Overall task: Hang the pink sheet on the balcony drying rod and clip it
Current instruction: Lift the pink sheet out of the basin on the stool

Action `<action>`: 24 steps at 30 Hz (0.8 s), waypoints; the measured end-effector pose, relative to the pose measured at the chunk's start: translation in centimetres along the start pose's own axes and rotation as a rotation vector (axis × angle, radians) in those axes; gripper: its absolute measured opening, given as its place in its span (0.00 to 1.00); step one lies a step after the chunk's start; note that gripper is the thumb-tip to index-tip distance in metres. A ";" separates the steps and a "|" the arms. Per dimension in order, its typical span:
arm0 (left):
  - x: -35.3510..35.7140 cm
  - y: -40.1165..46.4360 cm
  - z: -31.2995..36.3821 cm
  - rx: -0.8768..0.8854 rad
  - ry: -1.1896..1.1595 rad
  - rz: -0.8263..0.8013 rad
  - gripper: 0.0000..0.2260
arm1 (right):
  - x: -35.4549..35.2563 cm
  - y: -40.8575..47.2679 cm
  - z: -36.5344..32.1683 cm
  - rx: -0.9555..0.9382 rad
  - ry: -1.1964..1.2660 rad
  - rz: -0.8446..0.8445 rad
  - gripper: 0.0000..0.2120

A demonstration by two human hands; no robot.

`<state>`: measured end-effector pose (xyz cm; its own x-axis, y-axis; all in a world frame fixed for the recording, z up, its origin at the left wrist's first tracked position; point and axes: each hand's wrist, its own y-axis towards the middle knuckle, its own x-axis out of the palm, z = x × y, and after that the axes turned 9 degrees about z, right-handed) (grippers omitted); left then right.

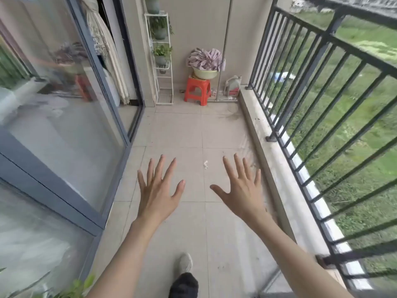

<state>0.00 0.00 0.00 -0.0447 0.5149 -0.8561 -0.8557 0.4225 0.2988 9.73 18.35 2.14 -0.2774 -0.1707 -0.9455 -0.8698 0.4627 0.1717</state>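
Reaching with left hand (158, 190) and right hand (242, 190), fingers spread wide, holding nothing, pink sheet (205, 59) far ahead in basin (205, 73)

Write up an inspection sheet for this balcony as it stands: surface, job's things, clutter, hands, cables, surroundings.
Surface: pale tiled floor, dusty stains near the ledge.
Job's things: pink sheet bunched in a pale basin on a red stool at the far wall; drying rod and clips not seen.
Clutter: small white scrap on the tiles; a jug in the far corner.
Hands: left hand and right hand both spread, fingers straight, holding nothing.
Cables: nothing seen.
Surroundings: dark metal railing on the right with grass beyond; sliding glass door on the left; white plant shelf with potted plants.
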 end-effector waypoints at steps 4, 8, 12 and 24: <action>1.7 7.5 -2.1 0.003 0.018 0.005 0.32 | 1.9 7.2 0.0 0.013 -0.010 0.015 0.37; 2.7 16.5 -3.9 0.055 0.030 0.037 0.31 | 2.7 15.2 -0.8 0.011 0.001 0.051 0.37; 3.9 23.6 -5.4 0.074 0.054 0.003 0.31 | 3.5 22.4 -1.2 -0.002 -0.015 0.064 0.37; 12.8 40.6 -8.4 0.032 0.036 -0.130 0.32 | 8.8 43.4 0.6 0.024 -0.006 -0.021 0.36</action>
<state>-39.69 17.45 -2.36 0.0465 0.4273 -0.9029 -0.8388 0.5076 0.1970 -30.18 37.49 1.13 -0.2562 -0.1753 -0.9506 -0.8654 0.4797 0.1448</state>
